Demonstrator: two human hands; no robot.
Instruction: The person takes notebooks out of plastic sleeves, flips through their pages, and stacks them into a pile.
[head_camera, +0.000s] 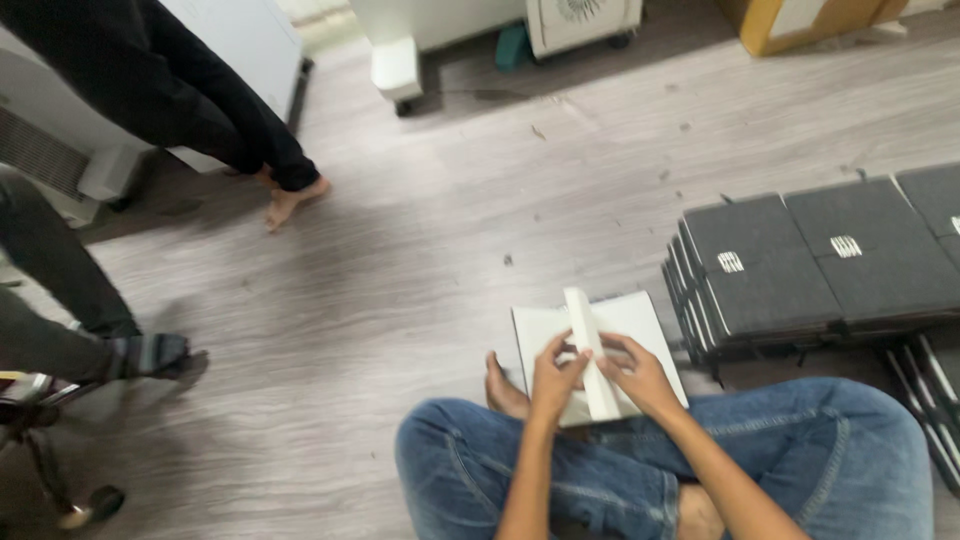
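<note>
Left hand (556, 375): fingers curled onto the left side of a raised white strip (590, 350), pinching it.
Right hand (640, 372): fingers bent on the strip's right side, gripping it too.
White strip: a folded leaf standing up from an open white book (640, 320), running lengthways down its middle.
Open white book: rests on the person's crossed legs in blue jeans (830, 440), just above the floor (450, 220).
Dark notebooks (800, 265): overlapping rows on the floor, just right of the book.
Other people: two pairs of legs stand at far left, well apart.
</note>
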